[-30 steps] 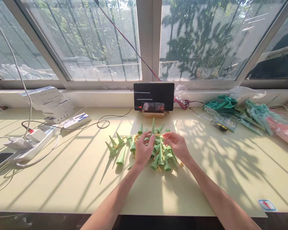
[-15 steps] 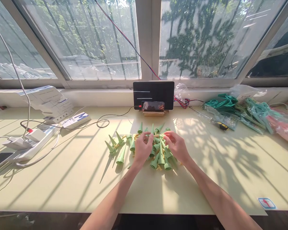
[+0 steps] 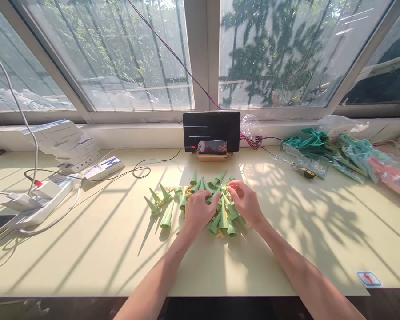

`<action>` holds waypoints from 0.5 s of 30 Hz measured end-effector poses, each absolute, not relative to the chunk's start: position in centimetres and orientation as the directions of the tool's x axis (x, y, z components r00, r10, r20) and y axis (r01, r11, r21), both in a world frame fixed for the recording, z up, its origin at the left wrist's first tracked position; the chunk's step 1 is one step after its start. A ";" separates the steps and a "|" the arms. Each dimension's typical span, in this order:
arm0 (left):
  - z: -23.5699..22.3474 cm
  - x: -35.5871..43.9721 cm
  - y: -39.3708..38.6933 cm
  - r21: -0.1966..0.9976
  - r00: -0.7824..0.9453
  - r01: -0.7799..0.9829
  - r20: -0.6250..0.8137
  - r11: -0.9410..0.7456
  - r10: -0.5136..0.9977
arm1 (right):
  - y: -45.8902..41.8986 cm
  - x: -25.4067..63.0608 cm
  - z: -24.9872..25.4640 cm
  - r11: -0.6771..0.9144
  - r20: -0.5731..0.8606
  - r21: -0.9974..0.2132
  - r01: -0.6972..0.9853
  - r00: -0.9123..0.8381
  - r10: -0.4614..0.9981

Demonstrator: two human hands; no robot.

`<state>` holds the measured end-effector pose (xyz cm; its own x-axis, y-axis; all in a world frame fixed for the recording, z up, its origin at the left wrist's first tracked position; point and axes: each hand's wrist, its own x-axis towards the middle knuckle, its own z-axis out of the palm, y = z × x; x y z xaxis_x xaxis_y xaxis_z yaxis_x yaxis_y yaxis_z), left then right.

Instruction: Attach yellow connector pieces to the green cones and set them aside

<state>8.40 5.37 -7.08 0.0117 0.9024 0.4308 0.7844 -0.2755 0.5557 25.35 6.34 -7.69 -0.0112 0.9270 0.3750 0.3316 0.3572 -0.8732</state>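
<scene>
Centrally, the person's left hand [image 3: 200, 208] and right hand [image 3: 247, 204] curl over the scattered, tapered light-green cones [image 3: 223, 218] and small yellow pieces [image 3: 160, 203] on the flat, pale-yellow surface [image 3: 96, 262]; both hands' fingers are bent, though whether they pinch anything one cannot tell

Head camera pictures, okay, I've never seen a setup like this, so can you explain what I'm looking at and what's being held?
There's no machine here, just a person's bare hands. All the pictures come from one camera worn on the head, looking forward and down. The left hand and right hand are at a pile of green cones and small yellow pieces on a pale table. Their fingers are curled, but I can't tell whether either grips anything. Behind the pile, a phone stands before a dark screen. A power strip lies to the left, bags to the right.
</scene>
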 end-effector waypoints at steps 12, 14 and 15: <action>-5.5 8.7 5.0 0.713 0.004 0.560 0.506 -0.422 0.862 | 5.8 25.2 -7.1 0.428 0.406 -0.852 0.301 -0.136 0.904; -5.5 8.8 4.9 0.721 0.038 0.542 0.492 -0.432 0.870 | 5.8 25.1 -7.1 0.425 0.399 -0.853 0.302 -0.147 0.905; -5.6 8.8 4.9 0.721 0.052 0.536 0.490 -0.438 0.870 | 5.7 25.0 -7.1 0.424 0.397 -0.854 0.301 -0.148 0.906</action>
<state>8.81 4.88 -5.56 0.0516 0.8700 0.4903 0.5363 -0.4383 0.7213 25.03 5.75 -7.15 -0.1484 0.9057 0.3971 0.3013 0.4239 -0.8541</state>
